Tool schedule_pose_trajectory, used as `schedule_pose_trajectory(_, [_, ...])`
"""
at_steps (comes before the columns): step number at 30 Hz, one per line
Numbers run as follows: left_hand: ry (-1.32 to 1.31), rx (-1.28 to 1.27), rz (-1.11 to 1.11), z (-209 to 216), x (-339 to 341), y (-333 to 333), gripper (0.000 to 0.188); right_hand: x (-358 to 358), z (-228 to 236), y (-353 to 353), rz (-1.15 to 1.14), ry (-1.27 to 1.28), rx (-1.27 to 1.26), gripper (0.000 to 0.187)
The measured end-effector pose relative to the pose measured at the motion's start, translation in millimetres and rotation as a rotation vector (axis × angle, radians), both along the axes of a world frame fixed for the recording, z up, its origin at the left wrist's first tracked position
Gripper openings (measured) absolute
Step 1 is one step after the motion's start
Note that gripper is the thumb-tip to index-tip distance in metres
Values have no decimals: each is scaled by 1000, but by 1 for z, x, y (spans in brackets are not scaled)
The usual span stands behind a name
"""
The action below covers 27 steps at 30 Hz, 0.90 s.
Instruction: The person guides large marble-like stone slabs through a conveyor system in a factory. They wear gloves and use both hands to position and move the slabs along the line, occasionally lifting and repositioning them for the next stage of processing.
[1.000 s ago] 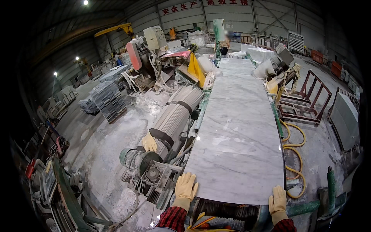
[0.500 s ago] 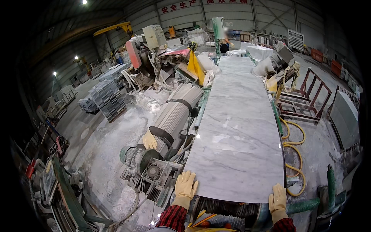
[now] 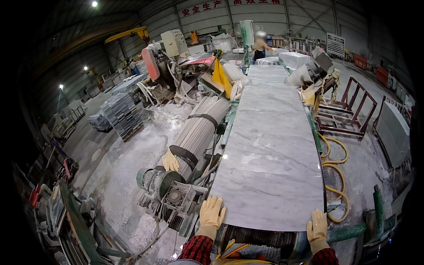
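A long polished slab (image 3: 274, 168) of white and grey veined marble stretches away in front of me on a machine bed. My left hand (image 3: 212, 216), in a cream rubber glove, rests at its near left corner with the fingers stretched out. At the near right corner lies my right hand (image 3: 317, 229), gloved the same way, its fingers extended along the slab's edge. Both hands touch the slab at its rim; their palm sides are hidden. Below the slab's near edge a dark ribbed roller (image 3: 260, 238) shows between my forearms.
Left of the slab lies a strapped ribbed cover (image 3: 198, 128), with a loose cream glove (image 3: 170, 160) on it and a motor (image 3: 157, 181) close by. A yellow hose (image 3: 338, 168) and a red-brown metal frame (image 3: 346, 110) are on the right. A person (image 3: 260, 46) stands past the far end.
The person at the far end has shifted and now stretches an arm out to the right. My hands stay at the slab's corners; the view has tilted very slightly.
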<state>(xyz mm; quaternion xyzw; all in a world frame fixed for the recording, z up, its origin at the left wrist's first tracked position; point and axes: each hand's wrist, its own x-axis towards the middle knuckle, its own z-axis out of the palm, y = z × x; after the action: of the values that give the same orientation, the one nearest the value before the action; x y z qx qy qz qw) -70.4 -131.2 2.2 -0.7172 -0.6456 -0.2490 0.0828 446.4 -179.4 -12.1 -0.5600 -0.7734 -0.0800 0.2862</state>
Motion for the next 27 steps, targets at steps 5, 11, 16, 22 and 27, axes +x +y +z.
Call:
schedule_pose_trajectory(5, [-30, -5, -9, 2, 0, -3, 48, -3, 0, -3, -19, -10, 3, 45])
schedule_pose_trajectory(11, [-28, 10, -2, 1, -2, -7, 47, -4, -1, -6, -28, -6, -24, 44])
schedule_pose_trajectory(16, [10, -37, 13, 0, -5, -11, 46, -5, -2, -9, -23, -19, -6, 44])
schedule_pose_trajectory(22, [0, 3, -41, -3, 0, -6, 47, -7, 15, -22, -16, 17, 32, 42])
schedule_pose_trajectory(27, [10, -65, -51, 4, -2, -12, 46, -11, 25, -12, -78, 59, 38, 39])
